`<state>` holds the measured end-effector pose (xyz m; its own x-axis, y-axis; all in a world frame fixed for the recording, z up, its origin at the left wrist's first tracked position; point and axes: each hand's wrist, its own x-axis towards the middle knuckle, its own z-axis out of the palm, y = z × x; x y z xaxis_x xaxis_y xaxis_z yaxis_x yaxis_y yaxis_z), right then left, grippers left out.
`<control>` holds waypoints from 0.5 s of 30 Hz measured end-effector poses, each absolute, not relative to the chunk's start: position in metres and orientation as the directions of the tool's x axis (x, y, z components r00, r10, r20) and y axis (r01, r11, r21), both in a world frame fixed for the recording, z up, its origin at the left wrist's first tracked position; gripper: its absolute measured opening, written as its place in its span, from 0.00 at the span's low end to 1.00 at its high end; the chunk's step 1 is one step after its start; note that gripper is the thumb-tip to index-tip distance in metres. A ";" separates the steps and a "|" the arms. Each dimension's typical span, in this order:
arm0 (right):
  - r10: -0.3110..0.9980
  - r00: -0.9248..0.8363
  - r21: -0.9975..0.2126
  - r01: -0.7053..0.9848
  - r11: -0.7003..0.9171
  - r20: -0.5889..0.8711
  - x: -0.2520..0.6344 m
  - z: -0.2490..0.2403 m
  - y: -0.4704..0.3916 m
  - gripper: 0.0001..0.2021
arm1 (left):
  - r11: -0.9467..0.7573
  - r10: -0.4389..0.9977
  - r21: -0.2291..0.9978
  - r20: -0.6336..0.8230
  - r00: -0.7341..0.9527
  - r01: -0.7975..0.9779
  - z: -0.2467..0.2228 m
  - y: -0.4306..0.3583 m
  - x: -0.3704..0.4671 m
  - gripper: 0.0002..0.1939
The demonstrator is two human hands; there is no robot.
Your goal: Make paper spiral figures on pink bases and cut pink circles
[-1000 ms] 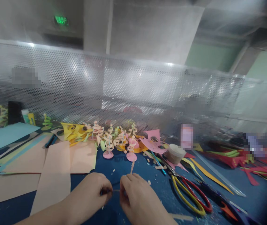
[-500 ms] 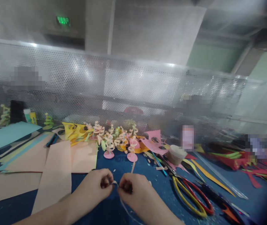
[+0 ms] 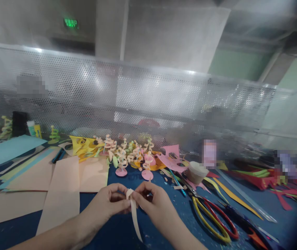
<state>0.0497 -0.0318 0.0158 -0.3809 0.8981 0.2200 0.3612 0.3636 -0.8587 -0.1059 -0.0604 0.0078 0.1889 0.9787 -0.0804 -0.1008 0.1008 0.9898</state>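
Note:
My left hand [image 3: 113, 203] and my right hand [image 3: 152, 203] meet low in the middle of the view, fingertips almost touching. Between them is a narrow, pale paper strip [image 3: 135, 220], bent into a small loop at the top. Thumb and fingers of both hands pinch that looped part. The strip's loose end hangs down toward the table's near side. Just beyond my hands stand curled paper figures on pink round bases [image 3: 147, 174], one of them behind my right hand's fingers.
Peach paper sheets [image 3: 59, 194] lie at left, with a blue sheet [image 3: 13, 151] behind. At right are scissors [image 3: 213, 218] with yellow and red handles, a white cup [image 3: 196, 172], a dark tool [image 3: 244, 222] and red paper scraps [image 3: 257, 178]. A perforated metal screen [image 3: 143, 90] runs along the back.
Both hands have turned and drawn together around the strip. A loop now shows at the top between my fingertips, and the loose end hangs broader and flatter to the camera.

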 end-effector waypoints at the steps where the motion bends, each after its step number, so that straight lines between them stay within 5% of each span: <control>1: 0.898 -0.372 -0.844 0.379 0.379 0.236 0.050 0.015 -0.032 0.07 | 0.129 0.980 0.982 -0.105 0.172 -0.135 0.010 -0.062 -0.105 0.11; 11: 0.795 -0.333 -0.540 0.595 0.595 0.508 0.045 0.018 -0.045 0.07 | 0.239 0.967 0.885 -0.179 0.182 -0.401 0.015 -0.071 -0.101 0.10; 15: 0.748 -0.356 -0.486 0.590 0.644 0.560 0.045 0.021 -0.047 0.06 | 0.230 0.969 0.895 -0.176 0.171 -0.382 0.013 -0.072 -0.100 0.14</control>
